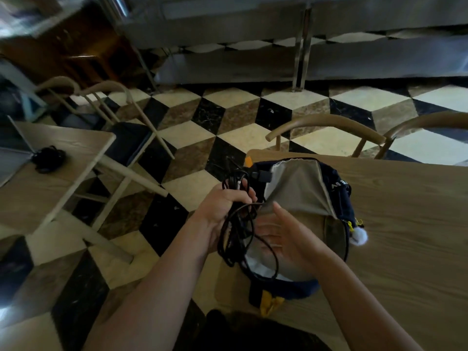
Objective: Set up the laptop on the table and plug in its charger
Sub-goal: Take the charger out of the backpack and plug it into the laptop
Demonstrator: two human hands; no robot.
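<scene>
Nearest, two bare forearms reach in from the bottom edge. Left hand (222,206) clenched around a bundle of black charger cable (238,239), one bundle; its loops hang down toward the viewer, long axis running near-to-far, with the black plug end (260,176) sticking out above the fist and pointing right, toward the bag. Right hand (281,239) flat, fingers spread, palm facing left, just beside the loops; whether it touches the cable, cannot tell. Both hands sit over the mouth of one dark blue backpack (336,181), unzipped, grey lining showing, lying on the near wooden table (405,224) at its left corner. One white pom-pom charm (359,238) hangs at the bag's right side. Beyond the table, two curved wooden chair backs (326,129). Far left, a second table (63,173) carries one open laptop (12,158), cut off by the frame edge, with one small black tangle of cord (49,158) just beside it. Two more chairs (106,97) stand past that table.
</scene>
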